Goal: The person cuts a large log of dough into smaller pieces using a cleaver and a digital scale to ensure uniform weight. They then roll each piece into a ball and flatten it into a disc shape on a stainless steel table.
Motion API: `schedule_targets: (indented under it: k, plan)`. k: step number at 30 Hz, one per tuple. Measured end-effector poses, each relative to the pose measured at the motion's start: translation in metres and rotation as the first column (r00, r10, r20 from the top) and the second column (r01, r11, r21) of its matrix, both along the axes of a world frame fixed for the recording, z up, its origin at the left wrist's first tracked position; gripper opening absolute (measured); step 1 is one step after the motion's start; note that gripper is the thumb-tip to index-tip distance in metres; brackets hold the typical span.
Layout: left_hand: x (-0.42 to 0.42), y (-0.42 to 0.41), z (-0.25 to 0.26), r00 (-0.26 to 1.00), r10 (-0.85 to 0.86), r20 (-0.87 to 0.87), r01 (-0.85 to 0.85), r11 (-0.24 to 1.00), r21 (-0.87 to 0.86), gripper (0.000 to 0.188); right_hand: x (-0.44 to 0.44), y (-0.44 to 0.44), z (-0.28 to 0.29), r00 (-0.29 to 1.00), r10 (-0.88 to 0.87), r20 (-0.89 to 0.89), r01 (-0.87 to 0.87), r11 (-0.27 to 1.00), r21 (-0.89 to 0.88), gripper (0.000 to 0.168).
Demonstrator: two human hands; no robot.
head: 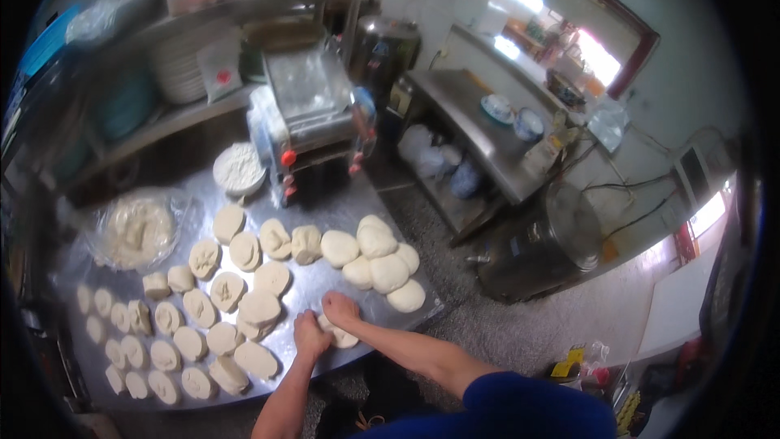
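A flattened piece of dough [346, 338] lies at the front edge of the steel worktable [292, 372], close to my body. My left hand [312, 336] grips its left side, fingers bent. Curled over the far side of the same piece is my right hand [340, 310], which partly hides it. To the left spread several cut dough slices [198, 383], some overlapping. Smooth rounded dough balls [390, 274] are heaped beyond my right hand, a few resting on others. A row of lumpier pieces [306, 244] leads up to that heap.
A white bowl of flour [239, 169] stands near a dough-rolling machine [311, 116] at the back. Dough under clear plastic film [140, 228] sits at the back left. Beyond the table's right edge are a steel side table [451, 103] and a large metal drum [542, 244].
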State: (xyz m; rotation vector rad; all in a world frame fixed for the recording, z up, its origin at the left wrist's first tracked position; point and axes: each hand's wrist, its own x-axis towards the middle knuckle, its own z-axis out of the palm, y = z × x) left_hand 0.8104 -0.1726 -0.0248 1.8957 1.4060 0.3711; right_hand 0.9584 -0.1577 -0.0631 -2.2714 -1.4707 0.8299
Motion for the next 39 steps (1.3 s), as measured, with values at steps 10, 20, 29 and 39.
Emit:
schedule_targets:
  k: [10,20,29,39]
  plan:
    - [-0.019,-0.04,0.0,0.842,0.344,0.415,-0.173,0.901,-0.397,0.086,-0.003,-0.054,-0.008,0.977,0.197,0.077,-0.209,0.95,0.232,0.023]
    - [0.028,-0.031,0.0,0.943,-0.1,0.318,0.067,0.991,0.114,0.045,0.005,-0.029,0.029,0.984,-0.076,-0.161,0.107,0.975,0.195,0.025]
    - [0.013,-0.051,-0.006,0.755,0.297,0.584,-0.15,0.946,-0.287,0.073,0.018,-0.036,-0.01,0.994,0.101,-0.048,-0.08,0.942,0.327,0.024]
    - [0.052,-0.062,-0.007,0.849,-0.122,0.515,0.041,0.985,0.167,0.06,0.043,-0.076,-0.005,0.989,0.146,0.018,-0.127,0.786,0.604,0.024]
